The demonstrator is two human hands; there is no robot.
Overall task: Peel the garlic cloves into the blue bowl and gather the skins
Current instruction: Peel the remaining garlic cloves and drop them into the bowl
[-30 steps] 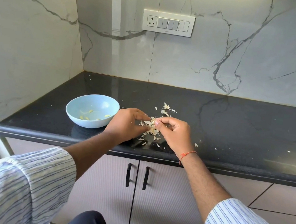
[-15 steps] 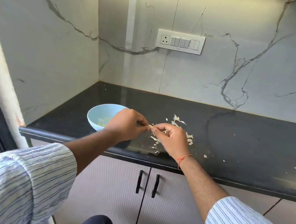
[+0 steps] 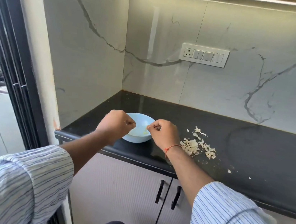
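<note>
Pale blue bowl (image 3: pixel 143 119) holds yellowish cloves (image 3: pixel 145 131); both hands' grips curled, contents too small to tell.

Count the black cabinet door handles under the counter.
2. Both are vertical bars on the cabinet doors below the countertop: the left handle and the right handle, either side of the door seam. Others may lie outside the frame.

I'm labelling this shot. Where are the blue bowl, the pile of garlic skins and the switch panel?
blue bowl (image 3: pixel 143 119): head view, bare far inner wall.
pile of garlic skins (image 3: pixel 191 145): head view, middle of the heap.
switch panel (image 3: pixel 204 55): head view, plate centre.
</note>
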